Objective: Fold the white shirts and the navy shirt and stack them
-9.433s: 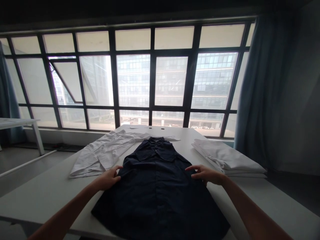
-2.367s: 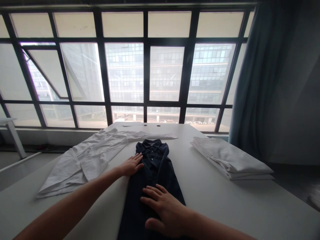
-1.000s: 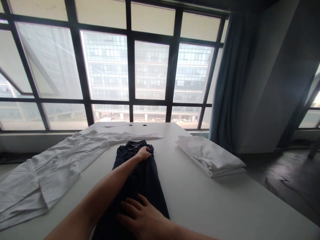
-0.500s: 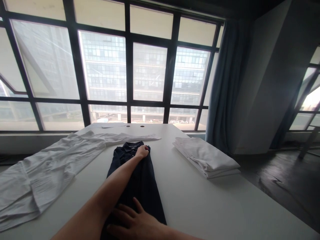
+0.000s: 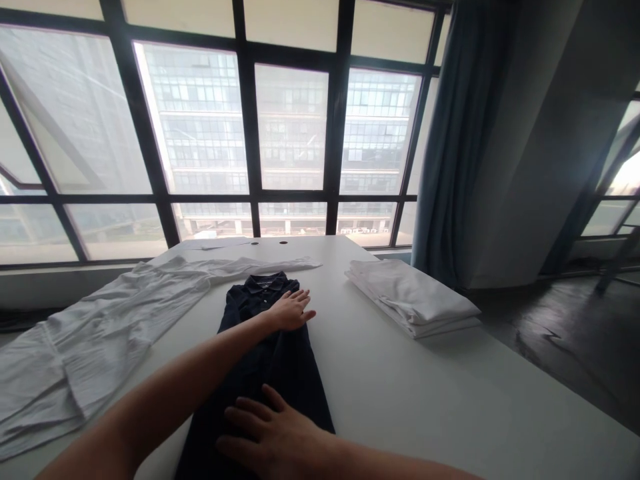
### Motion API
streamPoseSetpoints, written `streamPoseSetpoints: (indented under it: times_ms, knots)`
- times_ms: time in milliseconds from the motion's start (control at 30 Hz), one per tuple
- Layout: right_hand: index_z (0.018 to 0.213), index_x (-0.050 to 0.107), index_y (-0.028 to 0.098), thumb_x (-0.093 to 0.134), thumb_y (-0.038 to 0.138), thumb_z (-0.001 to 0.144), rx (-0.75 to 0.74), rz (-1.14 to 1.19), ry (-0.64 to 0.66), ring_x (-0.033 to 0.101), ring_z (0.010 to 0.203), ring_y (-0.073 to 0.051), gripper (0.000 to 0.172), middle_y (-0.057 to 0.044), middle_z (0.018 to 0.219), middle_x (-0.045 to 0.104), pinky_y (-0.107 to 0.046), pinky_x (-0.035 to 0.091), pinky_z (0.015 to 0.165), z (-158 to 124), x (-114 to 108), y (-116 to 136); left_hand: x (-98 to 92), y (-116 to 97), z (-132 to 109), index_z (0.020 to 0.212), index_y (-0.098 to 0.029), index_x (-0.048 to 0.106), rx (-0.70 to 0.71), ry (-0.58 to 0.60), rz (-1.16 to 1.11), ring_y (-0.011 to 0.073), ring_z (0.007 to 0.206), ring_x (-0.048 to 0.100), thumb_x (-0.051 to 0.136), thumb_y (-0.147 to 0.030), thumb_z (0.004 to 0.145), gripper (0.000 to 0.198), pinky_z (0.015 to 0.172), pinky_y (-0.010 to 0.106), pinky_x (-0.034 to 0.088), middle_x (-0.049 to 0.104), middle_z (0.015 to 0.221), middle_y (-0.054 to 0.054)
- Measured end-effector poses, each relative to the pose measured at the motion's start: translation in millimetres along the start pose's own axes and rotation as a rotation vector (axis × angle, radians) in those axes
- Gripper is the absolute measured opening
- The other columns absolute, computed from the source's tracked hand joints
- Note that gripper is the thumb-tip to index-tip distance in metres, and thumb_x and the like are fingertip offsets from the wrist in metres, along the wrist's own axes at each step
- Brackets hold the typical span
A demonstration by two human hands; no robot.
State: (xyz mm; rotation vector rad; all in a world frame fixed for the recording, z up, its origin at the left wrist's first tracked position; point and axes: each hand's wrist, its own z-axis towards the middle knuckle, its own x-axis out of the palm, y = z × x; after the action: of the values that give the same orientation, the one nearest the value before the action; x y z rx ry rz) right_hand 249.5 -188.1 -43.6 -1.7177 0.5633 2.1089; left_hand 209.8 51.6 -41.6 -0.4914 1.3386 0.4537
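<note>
A dark navy collared shirt (image 5: 295,363) lies lengthwise on the white table, its buttoned collar at the far end and its sides folded inward. My left hand (image 5: 291,309) rests near the collar at the shirt's right shoulder edge, palm down with fingers apart and pointing right. Closer to me, my right hand (image 5: 280,433) is spread flat over the lower part of the shirt, fingers pointing left. Neither hand grips the fabric. My forearms cover part of the shirt's left side and bottom.
To the left, a crumpled white garment (image 5: 105,340) stretches along the white table (image 5: 400,400). A stack of folded white cloth (image 5: 407,297) sits on the right. Beyond the table are large windows, a blue curtain (image 5: 445,153) and the dark floor (image 5: 560,340).
My left hand has let go of the shirt's shoulder edge and opened flat, slightly nearer to me. My right hand stays spread on the shirt. The view has tilted down slightly.
</note>
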Motion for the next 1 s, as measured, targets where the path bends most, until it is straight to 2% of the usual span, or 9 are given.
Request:
streamPoseSetpoints:
  times_ms: [67, 133, 400, 600, 700, 767, 833, 900, 1000]
  knots:
    - [0.148, 0.033, 0.023, 0.039, 0.042, 0.103, 0.011, 0.022, 0.003, 0.027, 0.145, -0.026, 0.049, -0.012, 0.156, 0.035, -0.056, 0.024, 0.117, -0.3, -1.9, 0.8, 9.4, 6.8, -2.2, 0.15, -0.011, 0.037, 0.006, 0.128, 0.024, 0.0301, 0.149, 0.014, 0.026, -0.058, 0.101, 0.068, 0.118, 0.052, 0.013, 0.021, 0.16, 0.016]
    - [0.148, 0.034, 0.023, 0.039, 0.042, 0.103, 0.015, 0.019, 0.003, 0.028, 0.145, -0.026, 0.049, -0.012, 0.156, 0.035, -0.056, 0.025, 0.117, 0.0, -0.1, 0.3, 17.0, 18.0, 5.2, 0.153, -0.01, 0.03, -0.04, 0.179, 0.011, 0.0295, 0.15, 0.008, 0.021, -0.059, 0.101, 0.072, 0.119, 0.052, 0.01, 0.015, 0.161, 0.016]
    - [0.144, 0.036, 0.025, 0.033, 0.04, 0.105, -0.004, -0.073, -0.037, 0.03, 0.144, -0.023, 0.041, -0.008, 0.154, 0.039, -0.052, 0.035, 0.113, 4.8, 20.3, -6.6, 28.4, 51.0, 66.1, 0.151, -0.005, 0.029, -0.121, 0.15, -0.056, 0.0312, 0.15, 0.006, 0.024, -0.053, 0.102, 0.069, 0.118, 0.05, 0.012, 0.011, 0.161, 0.022]
    - [0.146, 0.034, 0.024, 0.034, 0.04, 0.105, -0.011, 0.026, -0.013, 0.029, 0.144, -0.024, 0.044, -0.01, 0.155, 0.038, -0.056, 0.031, 0.114, 4.4, 13.6, -6.3, 16.5, 42.5, 63.9, 0.152, -0.008, 0.028, -0.125, 0.098, -0.061, 0.0305, 0.15, 0.009, 0.025, -0.043, 0.104, 0.06, 0.118, 0.052, 0.013, 0.014, 0.16, 0.02]
    - [0.148, 0.035, 0.024, 0.041, 0.045, 0.102, 0.016, 0.131, -0.013, 0.031, 0.144, -0.025, 0.051, -0.01, 0.154, 0.038, -0.053, 0.025, 0.117, 0.9, -3.6, 0.6, -4.6, 36.2, 37.4, 0.153, -0.005, 0.025, -0.055, 0.025, -0.08, 0.0275, 0.15, 0.01, 0.022, -0.039, 0.106, 0.058, 0.12, 0.047, 0.011, 0.013, 0.161, 0.018]
    - [0.147, 0.038, 0.023, 0.045, 0.05, 0.099, 0.059, 0.197, -0.074, 0.035, 0.141, -0.024, 0.056, -0.01, 0.152, 0.042, -0.049, 0.024, 0.118, -2.9, -18.8, 1.3, -20.9, 37.0, 5.0, 0.152, -0.005, 0.028, 0.016, -0.037, -0.103, 0.0269, 0.149, 0.013, 0.022, -0.036, 0.106, 0.056, 0.12, 0.045, 0.011, 0.019, 0.161, 0.016]
    - [0.142, 0.047, 0.022, 0.048, 0.049, 0.098, 0.143, 0.226, -0.182, 0.043, 0.135, -0.024, 0.052, -0.01, 0.147, 0.049, -0.045, 0.028, 0.116, -8.8, -33.7, -7.1, -34.9, 43.3, -38.7, 0.15, -0.01, 0.036, 0.076, -0.089, -0.119, 0.0262, 0.148, 0.019, 0.028, -0.033, 0.105, 0.051, 0.121, 0.044, 0.013, 0.029, 0.158, 0.012]
    - [0.131, 0.058, 0.02, 0.05, 0.037, 0.097, 0.263, 0.205, -0.275, 0.052, 0.126, -0.024, 0.039, -0.01, 0.136, 0.058, -0.042, 0.037, 0.11, -17.4, -45.3, -26.5, -44.8, 53.4, -89.4, 0.144, -0.016, 0.046, 0.115, -0.141, -0.127, 0.0251, 0.145, 0.029, 0.04, -0.03, 0.101, 0.045, 0.12, 0.043, 0.021, 0.039, 0.154, 0.01]
    - [0.121, 0.064, 0.017, 0.056, 0.014, 0.085, 0.467, 0.098, -0.281, 0.057, 0.117, -0.025, 0.037, -0.011, 0.127, 0.063, -0.042, 0.043, 0.103, -34.9, -52.8, -67.0, -51.9, 67.0, -163.9, 0.126, -0.021, 0.061, 0.082, -0.141, -0.113, 0.025, 0.131, 0.049, 0.05, -0.022, 0.095, 0.033, 0.112, 0.041, 0.037, 0.054, 0.142, 0.008]
